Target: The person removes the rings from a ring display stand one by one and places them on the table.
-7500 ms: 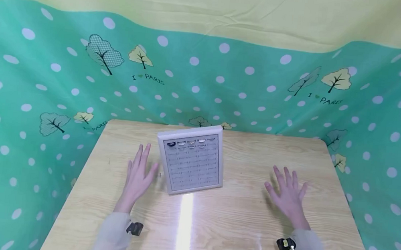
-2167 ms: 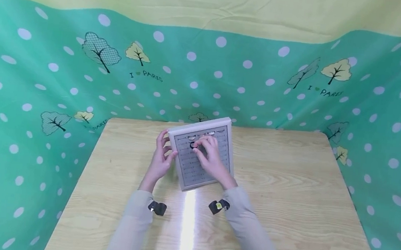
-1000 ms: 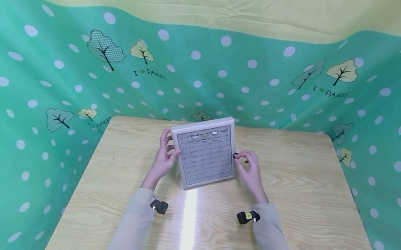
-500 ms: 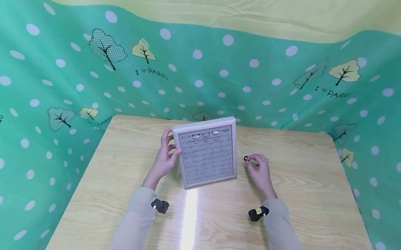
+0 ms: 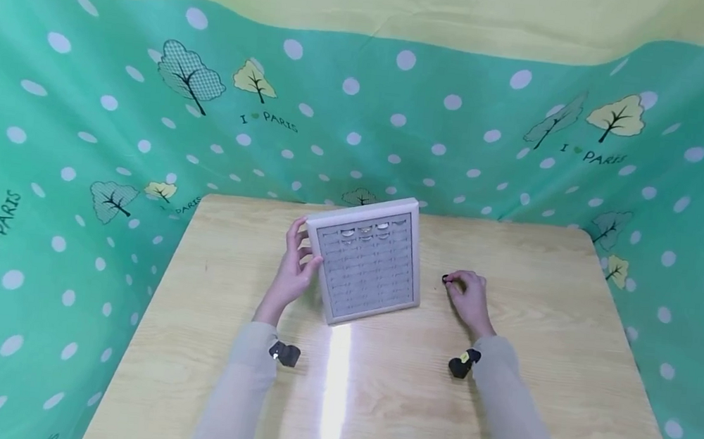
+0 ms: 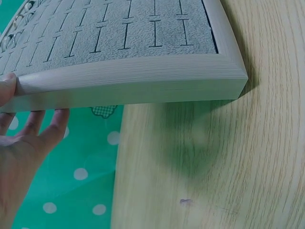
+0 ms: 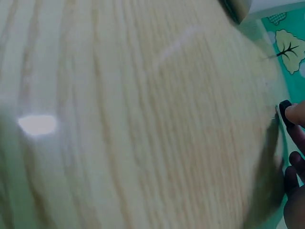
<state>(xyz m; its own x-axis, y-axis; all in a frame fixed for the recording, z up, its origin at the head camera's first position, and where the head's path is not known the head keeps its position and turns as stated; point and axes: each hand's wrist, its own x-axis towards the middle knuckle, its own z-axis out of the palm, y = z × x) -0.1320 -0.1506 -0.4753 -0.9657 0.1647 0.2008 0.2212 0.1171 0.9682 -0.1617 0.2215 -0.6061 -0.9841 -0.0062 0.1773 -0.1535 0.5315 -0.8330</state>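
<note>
A ring display (image 5: 416, 261) with a pale frame and grey slotted pad leans tilted on the wooden table. My left hand (image 5: 291, 274) grips its upper left side, thumb on the front of the frame, fingers behind. The left wrist view shows that thumb (image 6: 6, 88) on the frame edge (image 6: 143, 90). Several silvery rings (image 5: 366, 230) sit in the top rows of slots. To the right of the display, my right hand (image 5: 471, 303) pinches a small black ring (image 5: 444, 278) between thumb and index finger. In the right wrist view the black ring (image 7: 284, 112) appears low, close over the tabletop.
The wooden table (image 5: 542, 294) stretches out on both sides of the display. Behind and to the sides hangs a green curtain (image 5: 314, 88) with white dots and trees. A bright light streak (image 5: 336, 387) reflects off the table below the display.
My hands came in from beside the display; the left took its side. My right hand drew the black ring from the top left and carried it right, off the display.
</note>
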